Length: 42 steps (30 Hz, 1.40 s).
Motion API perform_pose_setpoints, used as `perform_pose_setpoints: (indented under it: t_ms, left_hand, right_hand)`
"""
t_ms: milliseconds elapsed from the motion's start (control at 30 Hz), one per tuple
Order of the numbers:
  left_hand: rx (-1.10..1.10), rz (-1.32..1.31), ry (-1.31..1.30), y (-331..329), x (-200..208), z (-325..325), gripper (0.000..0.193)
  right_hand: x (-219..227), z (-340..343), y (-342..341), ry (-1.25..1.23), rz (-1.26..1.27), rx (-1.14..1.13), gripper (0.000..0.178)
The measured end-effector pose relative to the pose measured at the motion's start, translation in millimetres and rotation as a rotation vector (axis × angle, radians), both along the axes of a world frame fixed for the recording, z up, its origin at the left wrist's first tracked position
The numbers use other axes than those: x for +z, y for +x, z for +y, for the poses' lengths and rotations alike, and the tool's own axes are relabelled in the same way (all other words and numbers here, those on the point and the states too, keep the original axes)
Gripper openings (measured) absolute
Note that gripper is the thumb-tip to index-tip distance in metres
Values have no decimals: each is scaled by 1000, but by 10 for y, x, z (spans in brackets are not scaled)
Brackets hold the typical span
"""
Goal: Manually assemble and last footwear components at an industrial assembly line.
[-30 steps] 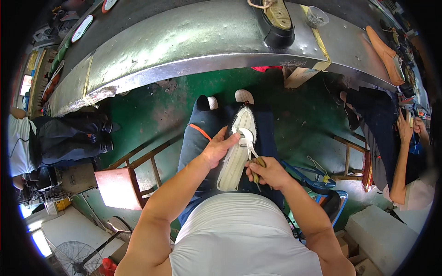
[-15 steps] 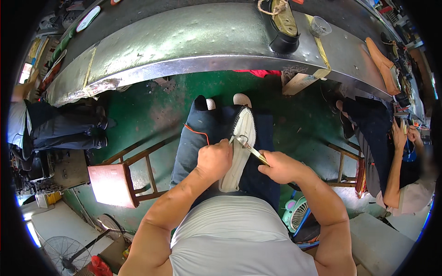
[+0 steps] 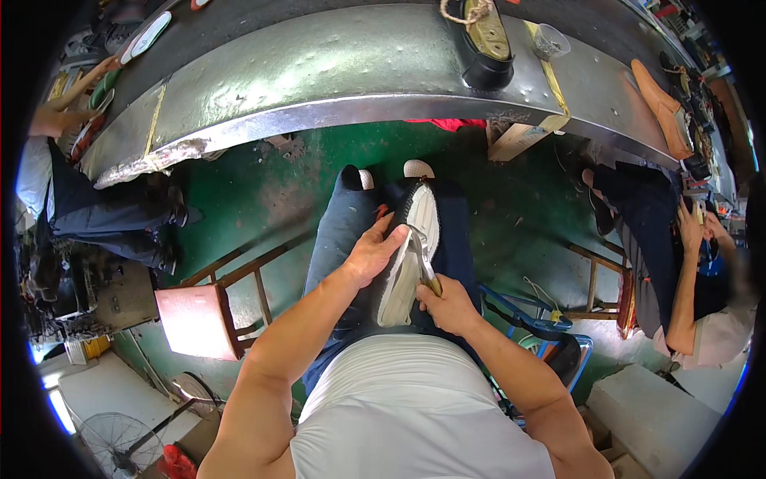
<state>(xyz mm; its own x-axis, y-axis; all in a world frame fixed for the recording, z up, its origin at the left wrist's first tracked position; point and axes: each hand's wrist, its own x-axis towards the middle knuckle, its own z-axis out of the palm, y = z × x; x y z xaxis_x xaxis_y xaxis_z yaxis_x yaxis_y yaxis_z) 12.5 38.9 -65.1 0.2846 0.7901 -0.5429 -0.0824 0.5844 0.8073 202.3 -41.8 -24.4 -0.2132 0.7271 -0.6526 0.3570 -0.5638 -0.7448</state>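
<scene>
Sole side up across my lap lies a shoe, its pale underside facing me and a dark stitched edge round its far end. My left hand grips its left edge, thumb on the underside near the middle. A bit of orange-red thread shows by those fingertips. My right hand is closed round the yellowish handle of a slim silvery hand tool. The tool's metal end points away from me and reaches the shoe's middle beside my left thumb. Its exact tip shape is hard to make out.
A metal-topped bench crosses ahead, with a black shoe on a last, a clear cup and a tan shoe. Stools flank me. Co-workers are at the left and right; a fan stands lower left.
My left hand has opened from a fist and laid its thumb on the shoe. My right hand has moved nearer and left, turning the tool more upright. At far left, a co-worker's arms now reach to the bench.
</scene>
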Motion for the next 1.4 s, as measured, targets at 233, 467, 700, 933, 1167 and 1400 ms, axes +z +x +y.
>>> perform_pose_setpoints:
  t_ms: [233,467,700,933,1167,1400]
  left_hand:
    - [-66,-102,-128,97,168,115,57]
    - [-69,106,-137,238,213,200,66]
    - [-191,175,-160,232,297,269,82]
    - [-326,106,-261,113,445,457,57]
    - [-331,99,-212,210,342,360,61]
    - [-266,245,-193,57,315,209,70]
  right_hand:
    - [-161,182,588,-615,905,-106,33]
    - [323,429,929,-244,83,159,35]
    - [320,889,554,228,-205,381,42]
    - [555,349,795,100,-145,503,33]
    - [672,153,334,663,-510,764,44]
    - [556,604,390,687,-503,1092,22]
